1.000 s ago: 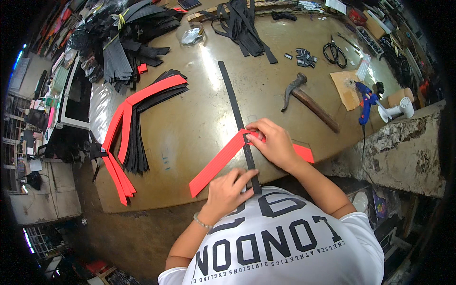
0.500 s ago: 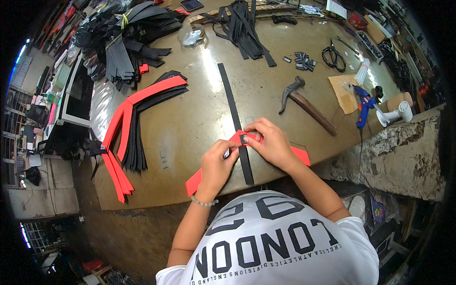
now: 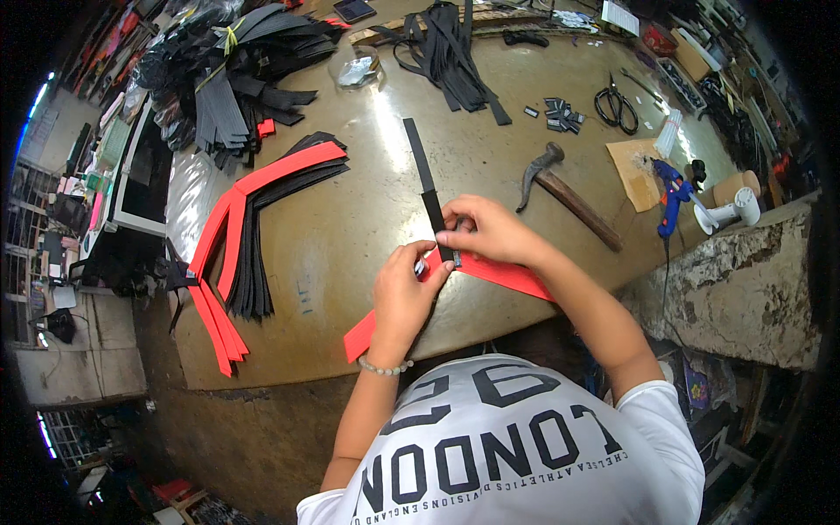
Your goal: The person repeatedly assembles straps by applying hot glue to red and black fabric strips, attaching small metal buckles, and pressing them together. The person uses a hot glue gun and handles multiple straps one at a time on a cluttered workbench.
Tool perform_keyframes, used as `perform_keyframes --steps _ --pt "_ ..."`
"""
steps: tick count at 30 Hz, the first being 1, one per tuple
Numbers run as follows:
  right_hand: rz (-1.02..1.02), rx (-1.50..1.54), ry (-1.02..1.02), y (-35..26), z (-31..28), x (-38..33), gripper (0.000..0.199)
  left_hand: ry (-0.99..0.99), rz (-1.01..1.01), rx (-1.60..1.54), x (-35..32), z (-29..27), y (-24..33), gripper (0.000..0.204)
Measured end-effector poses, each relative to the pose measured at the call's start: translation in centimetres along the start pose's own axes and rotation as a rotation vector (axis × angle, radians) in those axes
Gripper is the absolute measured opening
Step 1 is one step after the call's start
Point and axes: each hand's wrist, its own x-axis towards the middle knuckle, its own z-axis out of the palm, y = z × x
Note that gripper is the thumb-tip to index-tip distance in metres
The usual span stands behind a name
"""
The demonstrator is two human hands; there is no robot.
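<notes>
Head view: left hand [image 3: 402, 287] and right hand [image 3: 490, 232] pinch the black strap [image 3: 432, 207] where it crosses the red band [image 3: 506, 276] over the table [image 3: 341, 236]; both pieces seem light, bendy (perhaps springy), best gripped there.

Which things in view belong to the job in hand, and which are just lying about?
In the job, judging by contact:
- red band, beneath the black strip
- black strip, at the left hand and right hand

Apparently just lying about, untouched:
- hammer
- scissors
- blue glue gun
- phone
</notes>
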Motion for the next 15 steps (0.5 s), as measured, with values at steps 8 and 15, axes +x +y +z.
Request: perform_keyframes --steps 8,15 --pt "0.086 -0.110 0.117 0.8 1.0 2.1 0.015 0.032 0.049 0.097 -0.6 0.1 0.4 0.034" --pt "-0.182 -0.430 0.252 -0.8 0.8 -3.0 0.025 -0.029 0.083 0.259 -1.1 0.2 0.8 0.034"
